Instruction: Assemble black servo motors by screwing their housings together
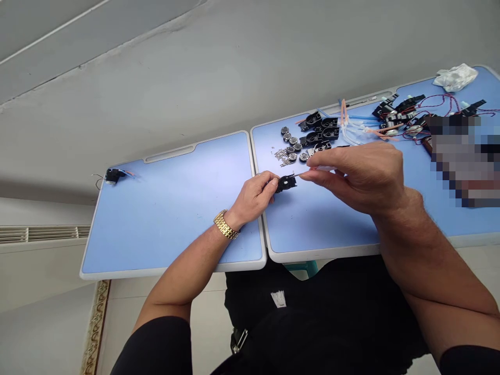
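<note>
Between the thumb and fingers of my left hand (255,195) is a small black plastic housing (287,183) with a pale spot in its middle, held just above the blue table. My right hand (361,174) is closed around a screwdriver (322,168); its handle is mostly hidden by the fingers. The thin metal shaft points left and reaches the right side of the housing. Whether the tip sits on a screw is too small to tell. Behind the hands lie a pile of small screws (282,156), several round metal wheels (292,140) and more black housings (320,130).
Orange and blue strips (347,125) lie at the back beside a heap of black parts with red wires (406,114). A crumpled white bag (455,78) sits at the far right. One wired black part (113,176) rests at the left table's edge. A gap (258,172) separates the two tabletops.
</note>
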The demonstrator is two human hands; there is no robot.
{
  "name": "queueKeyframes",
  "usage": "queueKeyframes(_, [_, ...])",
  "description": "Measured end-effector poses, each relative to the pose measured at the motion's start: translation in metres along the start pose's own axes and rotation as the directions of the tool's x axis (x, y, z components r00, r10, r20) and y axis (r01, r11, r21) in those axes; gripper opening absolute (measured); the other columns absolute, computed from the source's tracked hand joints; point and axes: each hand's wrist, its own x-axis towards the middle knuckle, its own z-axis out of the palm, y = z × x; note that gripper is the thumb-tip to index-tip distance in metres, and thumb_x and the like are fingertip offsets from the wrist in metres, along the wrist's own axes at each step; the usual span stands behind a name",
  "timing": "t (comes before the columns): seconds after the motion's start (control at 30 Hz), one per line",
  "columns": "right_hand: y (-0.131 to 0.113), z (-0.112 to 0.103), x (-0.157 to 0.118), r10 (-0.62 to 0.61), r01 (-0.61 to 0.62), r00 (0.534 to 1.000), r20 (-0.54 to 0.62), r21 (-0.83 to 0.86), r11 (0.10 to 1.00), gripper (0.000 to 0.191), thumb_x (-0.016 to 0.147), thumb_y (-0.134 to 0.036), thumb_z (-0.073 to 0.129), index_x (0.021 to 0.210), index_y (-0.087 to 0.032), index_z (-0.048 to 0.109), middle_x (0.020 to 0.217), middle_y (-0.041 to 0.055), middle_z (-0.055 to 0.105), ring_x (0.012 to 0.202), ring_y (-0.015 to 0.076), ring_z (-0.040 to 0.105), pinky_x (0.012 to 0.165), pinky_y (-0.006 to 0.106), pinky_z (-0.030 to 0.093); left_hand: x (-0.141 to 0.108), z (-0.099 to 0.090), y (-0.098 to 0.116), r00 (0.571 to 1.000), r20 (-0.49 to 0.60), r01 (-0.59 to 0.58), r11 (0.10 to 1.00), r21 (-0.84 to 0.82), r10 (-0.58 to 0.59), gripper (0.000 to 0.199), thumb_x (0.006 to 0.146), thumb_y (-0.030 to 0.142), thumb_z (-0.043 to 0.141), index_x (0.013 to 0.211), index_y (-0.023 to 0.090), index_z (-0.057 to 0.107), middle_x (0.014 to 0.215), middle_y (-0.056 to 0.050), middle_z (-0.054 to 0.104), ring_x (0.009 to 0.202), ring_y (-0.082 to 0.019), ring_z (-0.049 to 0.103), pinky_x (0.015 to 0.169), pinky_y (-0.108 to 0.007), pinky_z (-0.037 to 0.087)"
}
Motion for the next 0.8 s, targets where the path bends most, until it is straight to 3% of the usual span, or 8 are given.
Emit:
queueKeyframes(0.1, [-0.001, -0.006, 0.002, 0.003, -0.003, 0.997, 0.076, -0.003, 1.0, 0.013, 0.109, -0.042, 0.073, 0.105, -0.03, 0.075, 0.075, -0.0046, 0.08, 0.057, 0.0172, 0.071, 0.056, 0.034, 0.051, 0.001, 0.0, -0.001, 1.0, 0.001, 0.003, 1.0, -0.006, -0.003, 0.036, 0.117, 0.048, 0.048, 0.102, 0.021, 0.068, 0.072, 0.0, 0.069, 0.073, -0.019, 0.065, 0.078, -0.035, 0.051])
queueKeyframes(0.17, [-0.001, -0.012, 0.004, 0.006, -0.01, 0.992, 0.126, 0.027, 1.0, 0.003, 0.107, -0.031, 0.072, 0.109, -0.03, 0.073, 0.081, -0.0046, 0.083, 0.061, 0.0168, 0.074, 0.058, 0.032, 0.054, 0.001, 0.0, -0.001, 1.0, 0.003, 0.007, 1.0, -0.01, -0.007, 0.037, 0.117, 0.048, 0.047, 0.102, 0.021, 0.068, 0.072, 0.0, 0.068, 0.073, -0.019, 0.066, 0.077, -0.035, 0.051])
queueKeyframes(0.27, [0.001, -0.017, 0.005, 0.025, -0.031, 0.986, 0.162, 0.035, 0.999, 0.01, 0.104, -0.02, 0.07, 0.109, -0.029, 0.07, 0.086, -0.0044, 0.084, 0.066, 0.0176, 0.078, 0.06, 0.032, 0.056, 0.0, 0.0, -0.001, 1.0, 0.007, 0.017, 1.0, -0.019, -0.016, 0.037, 0.116, 0.047, 0.047, 0.101, 0.022, 0.068, 0.073, 0.0, 0.068, 0.073, -0.019, 0.066, 0.075, -0.034, 0.05])
queueKeyframes(0.37, [0.002, -0.015, 0.003, 0.049, -0.048, 0.989, 0.139, -0.008, 0.999, 0.003, 0.108, -0.029, 0.07, 0.105, -0.029, 0.07, 0.084, -0.0034, 0.084, 0.066, 0.0199, 0.078, 0.057, 0.034, 0.053, 0.0, -0.001, 0.0, 1.0, 0.012, 0.021, 1.0, -0.022, -0.021, 0.036, 0.116, 0.046, 0.047, 0.102, 0.021, 0.068, 0.073, 0.0, 0.068, 0.072, -0.018, 0.065, 0.077, -0.035, 0.05])
queueKeyframes(0.6, [-0.002, -0.009, -0.001, 0.041, -0.02, 0.992, 0.118, -0.174, 0.984, 0.038, 0.109, -0.054, 0.07, 0.08, -0.03, 0.067, 0.059, -0.0044, 0.067, 0.052, 0.018, 0.062, 0.052, 0.038, 0.039, 0.0, -0.001, 0.002, 1.0, 0.016, 0.006, 1.0, 0.007, -0.006, 0.036, 0.117, 0.046, 0.047, 0.104, 0.021, 0.07, 0.072, -0.001, 0.069, 0.074, -0.02, 0.065, 0.079, -0.036, 0.05])
queueKeyframes(0.7, [-0.004, -0.009, 0.001, 0.053, -0.039, 0.994, 0.094, -0.146, 0.988, 0.042, 0.108, -0.056, 0.072, 0.076, -0.029, 0.067, 0.058, -0.0039, 0.065, 0.052, 0.0176, 0.06, 0.053, 0.038, 0.037, 0.001, -0.001, 0.001, 1.0, 0.016, 0.002, 1.0, 0.009, -0.002, 0.036, 0.117, 0.045, 0.047, 0.103, 0.021, 0.07, 0.073, -0.001, 0.069, 0.075, -0.02, 0.066, 0.079, -0.036, 0.051])
queueKeyframes(0.8, [-0.004, -0.009, 0.004, 0.056, -0.051, 0.995, 0.084, -0.065, 0.997, 0.027, 0.107, -0.047, 0.075, 0.087, -0.03, 0.073, 0.069, -0.0034, 0.075, 0.059, 0.0187, 0.069, 0.055, 0.037, 0.045, 0.001, -0.001, 0.001, 1.0, 0.023, -0.001, 1.0, 0.0, 0.001, 0.036, 0.117, 0.045, 0.047, 0.103, 0.021, 0.069, 0.074, -0.001, 0.068, 0.074, -0.02, 0.065, 0.078, -0.036, 0.05])
